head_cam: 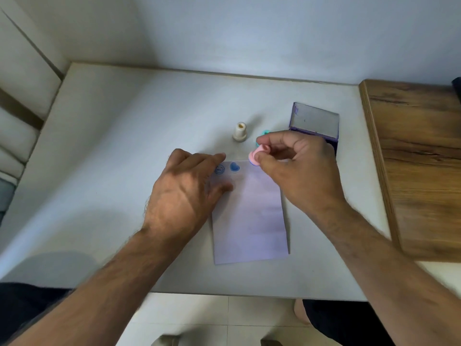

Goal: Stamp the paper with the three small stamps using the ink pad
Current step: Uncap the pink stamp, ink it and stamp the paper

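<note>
A white sheet of paper [252,216] lies on the white table [124,146]. Its top edge carries two blue prints, a round face [219,169] and a heart [234,167]. My left hand [184,193] presses flat on the paper's upper left corner, fingers spread. My right hand [296,171] pinches a small pink stamp [257,156], tilted, with its face at the paper's top right corner. A cream stamp [240,131] stands upright behind the paper. A teal stamp [264,133] is mostly hidden behind my right fingers. The purple ink pad [314,123] sits open, partly behind my right hand.
A wooden board [419,158] lies along the table's right side. A white wall runs close behind the table. A cushioned seat [20,108] stands at the left. My knees and the tiled floor show below the table's front edge.
</note>
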Motion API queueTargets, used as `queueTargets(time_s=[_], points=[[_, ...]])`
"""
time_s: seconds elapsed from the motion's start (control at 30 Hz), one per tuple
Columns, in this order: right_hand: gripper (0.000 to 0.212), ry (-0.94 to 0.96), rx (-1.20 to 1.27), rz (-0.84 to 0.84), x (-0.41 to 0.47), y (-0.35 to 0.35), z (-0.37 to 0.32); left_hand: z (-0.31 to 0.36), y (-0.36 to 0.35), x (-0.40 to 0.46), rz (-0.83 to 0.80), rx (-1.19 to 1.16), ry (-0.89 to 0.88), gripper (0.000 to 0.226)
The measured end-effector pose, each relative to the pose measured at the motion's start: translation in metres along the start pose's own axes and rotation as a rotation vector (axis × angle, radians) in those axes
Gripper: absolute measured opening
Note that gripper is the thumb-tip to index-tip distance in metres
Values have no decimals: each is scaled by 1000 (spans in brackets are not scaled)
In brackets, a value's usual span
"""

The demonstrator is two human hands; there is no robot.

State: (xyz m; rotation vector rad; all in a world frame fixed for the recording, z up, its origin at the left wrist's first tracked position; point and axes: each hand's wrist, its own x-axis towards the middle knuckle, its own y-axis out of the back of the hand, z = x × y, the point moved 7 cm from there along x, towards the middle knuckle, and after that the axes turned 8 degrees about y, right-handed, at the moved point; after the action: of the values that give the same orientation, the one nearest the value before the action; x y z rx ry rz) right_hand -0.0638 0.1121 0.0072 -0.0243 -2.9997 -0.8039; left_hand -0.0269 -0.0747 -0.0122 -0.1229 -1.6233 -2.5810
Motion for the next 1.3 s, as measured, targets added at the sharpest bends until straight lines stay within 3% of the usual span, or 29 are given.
queueTargets(time_s=[0.3, 0.73, 1.13, 1.3], points=[[17, 173, -211, -37, -2, -10, -2, 1, -6, -3, -10, 50, -24, 46], [16, 230, -288, -73, -2, -16, -1, -4, -7, -1, -4, 54, 18, 52], [31, 260, -357, -152, -1, -18, -5, -5, -7, -2, 14, 103, 52, 52], [23, 288, -353, -130, 1, -21, -4, -6, -7, -2, 17, 113, 55, 52]])
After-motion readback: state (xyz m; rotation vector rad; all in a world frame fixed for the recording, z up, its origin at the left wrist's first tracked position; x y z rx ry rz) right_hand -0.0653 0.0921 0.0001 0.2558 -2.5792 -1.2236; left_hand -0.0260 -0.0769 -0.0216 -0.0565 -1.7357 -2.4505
